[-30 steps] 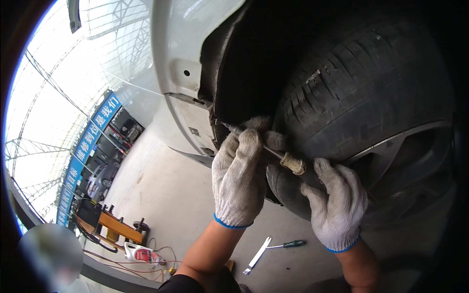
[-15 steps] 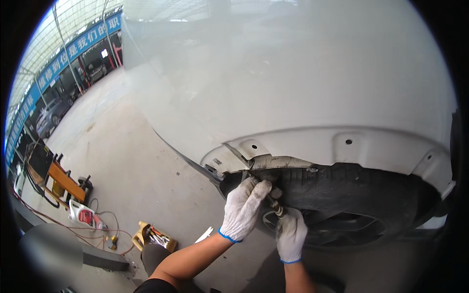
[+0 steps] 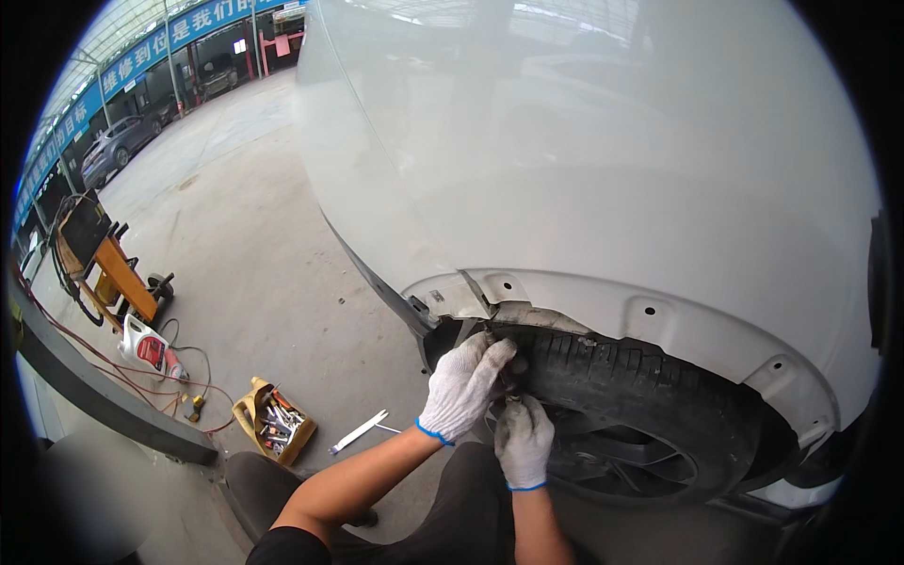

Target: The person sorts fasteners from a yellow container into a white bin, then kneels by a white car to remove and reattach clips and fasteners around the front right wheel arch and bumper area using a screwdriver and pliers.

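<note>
A white car's fender (image 3: pixel 584 188) fills the upper right, with a black tyre (image 3: pixel 650 386) under its wheel arch (image 3: pixel 659 320). Both my hands wear white knit gloves with blue cuffs. My left hand (image 3: pixel 464 384) reaches up to the front edge of the arch, with its fingers curled at the gap between liner and tyre. Just below, my right hand (image 3: pixel 524 441) is closed around the lower end of a small screwdriver (image 3: pixel 509 394). The screwdriver is mostly hidden between the two gloves, and its tip is out of sight.
On the concrete floor to my left lie a yellow tray of wrenches (image 3: pixel 273 424) and a flat white tool (image 3: pixel 358 431). Farther left are a red-and-white bottle (image 3: pixel 146 347), cables, an orange cart (image 3: pixel 113 273) and a dark beam (image 3: pixel 104 395). Parked cars (image 3: pixel 113 146) stand far off.
The view has risen from inside the wheel arch to above the fender. Both hands have stayed together at the arch's front edge on the tool.
</note>
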{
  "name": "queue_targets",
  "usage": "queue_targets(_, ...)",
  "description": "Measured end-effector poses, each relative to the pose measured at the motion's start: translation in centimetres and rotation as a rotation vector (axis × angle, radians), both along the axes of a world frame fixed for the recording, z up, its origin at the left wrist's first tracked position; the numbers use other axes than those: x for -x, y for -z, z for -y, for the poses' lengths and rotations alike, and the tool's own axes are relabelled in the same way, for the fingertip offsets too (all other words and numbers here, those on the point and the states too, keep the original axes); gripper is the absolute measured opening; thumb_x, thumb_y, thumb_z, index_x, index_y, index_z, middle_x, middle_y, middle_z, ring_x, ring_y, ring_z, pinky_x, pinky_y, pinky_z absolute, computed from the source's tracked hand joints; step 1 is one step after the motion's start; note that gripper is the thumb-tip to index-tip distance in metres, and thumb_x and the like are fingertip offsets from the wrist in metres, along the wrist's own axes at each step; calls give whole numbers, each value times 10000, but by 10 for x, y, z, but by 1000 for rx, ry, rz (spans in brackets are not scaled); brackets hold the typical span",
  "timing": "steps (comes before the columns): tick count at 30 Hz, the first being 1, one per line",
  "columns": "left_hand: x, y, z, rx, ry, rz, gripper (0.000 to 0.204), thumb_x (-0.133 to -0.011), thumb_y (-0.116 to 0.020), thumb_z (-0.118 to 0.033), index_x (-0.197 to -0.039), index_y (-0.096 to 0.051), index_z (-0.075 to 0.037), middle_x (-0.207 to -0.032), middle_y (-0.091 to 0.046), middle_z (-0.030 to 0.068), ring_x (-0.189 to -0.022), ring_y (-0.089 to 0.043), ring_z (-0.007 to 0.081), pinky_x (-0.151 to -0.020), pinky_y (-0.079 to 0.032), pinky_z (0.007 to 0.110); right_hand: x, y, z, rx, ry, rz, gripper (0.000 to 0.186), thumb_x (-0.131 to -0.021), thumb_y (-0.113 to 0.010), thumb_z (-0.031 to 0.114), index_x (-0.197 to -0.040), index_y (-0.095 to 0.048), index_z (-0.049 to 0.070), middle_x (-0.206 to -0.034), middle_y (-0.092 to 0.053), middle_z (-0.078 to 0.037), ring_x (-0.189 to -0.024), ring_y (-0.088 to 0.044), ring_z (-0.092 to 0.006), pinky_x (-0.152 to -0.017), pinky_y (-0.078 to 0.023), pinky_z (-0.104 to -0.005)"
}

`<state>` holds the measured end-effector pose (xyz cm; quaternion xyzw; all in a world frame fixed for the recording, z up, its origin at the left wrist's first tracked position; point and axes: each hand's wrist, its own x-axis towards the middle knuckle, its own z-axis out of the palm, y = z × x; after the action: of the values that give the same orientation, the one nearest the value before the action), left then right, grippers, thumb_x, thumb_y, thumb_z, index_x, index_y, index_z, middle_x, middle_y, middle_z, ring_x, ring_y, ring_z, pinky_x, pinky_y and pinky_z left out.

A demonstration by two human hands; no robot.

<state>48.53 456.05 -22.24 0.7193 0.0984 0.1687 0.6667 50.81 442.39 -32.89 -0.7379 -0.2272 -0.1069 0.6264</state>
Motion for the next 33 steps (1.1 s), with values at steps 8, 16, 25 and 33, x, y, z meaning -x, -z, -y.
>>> queue_targets(8,-4,-5,10,-114,-148,52,352,-1000,-525,-339,-987,-641,-8,-805,-697,159,-731,-663,229,-666,-497,366,-10,1,-5,145,319,544,287,-953,-637,257,-1038,-647,-17,-752,-615,-69,-506,-548,-136,-461,-396,-249)
queue_targets(16,-8,13,-3,-225,-179,105,355,-1007,-508,-331,-1008,-632,2,-836,-636,222,-803,-626,391,-690,-473,427,2,-28,11,-288,-280,-592,356,-986,-601,321,-868,-634,-13,-604,-560,-53,-457,-531,-175,-444,-406,-275)
queue_targets(25,-9,6,2,-162,-169,69,368,-997,-534,-348,-985,-635,6,-798,-618,231,-757,-612,380,-680,-470,416,2,5,-3,-32,103,131,231,-897,-640,108,-1074,-641,-40,-836,-682,-125,-715,-651,-215,-669,-531,-342)
queue_targets(33,-13,-4,3,-61,-156,82,391,-996,-542,-348,-996,-661,24,-815,-694,167,-735,-648,230,-692,-495,358,1,-6,4,-278,-183,-466,304,-967,-618,305,-975,-610,1,-623,-532,-41,-438,-477,-147,-417,-377,-270)
